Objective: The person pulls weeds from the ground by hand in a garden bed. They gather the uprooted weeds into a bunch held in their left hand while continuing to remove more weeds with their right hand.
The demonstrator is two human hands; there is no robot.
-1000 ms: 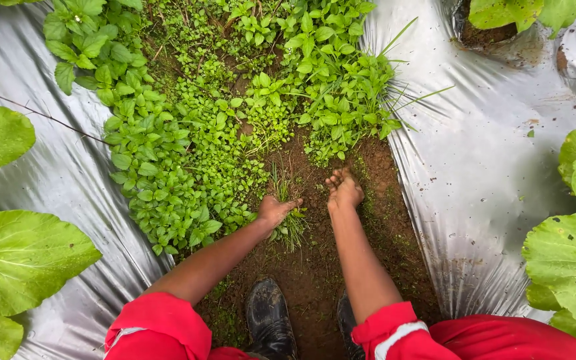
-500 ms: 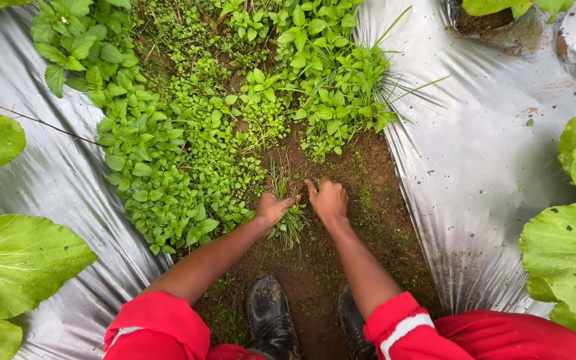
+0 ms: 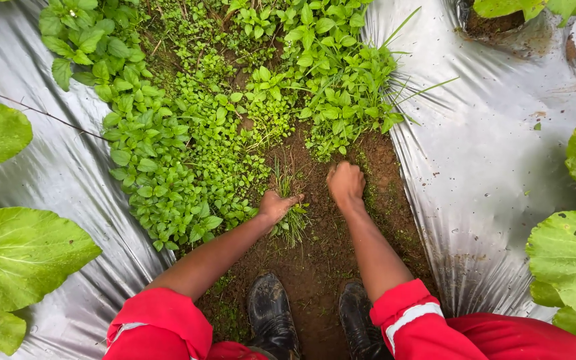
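Observation:
I look down on a strip of brown soil [image 3: 315, 260] between two beds covered in silver plastic. My left hand [image 3: 276, 206] is shut on a tuft of grass [image 3: 292, 223] that grows at the edge of a thick patch of green weeds [image 3: 188, 147]. My right hand [image 3: 346, 185] rests on the bare soil a little to the right, fingers curled under, just below the weeds; whether it holds anything is hidden. Both arms wear rolled red sleeves.
Silver plastic mulch [image 3: 488, 173] covers the beds on both sides. Large-leaved green plants [image 3: 15, 253] grow through it at left, and another [image 3: 575, 253] at right. My black boots [image 3: 271, 313] stand on the soil below my hands. A thin stick [image 3: 28, 110] lies across the left sheet.
My right hand moved left toward the grass tuft, then back right and up, and its fingers have curled in. My left hand stayed on the tuft.

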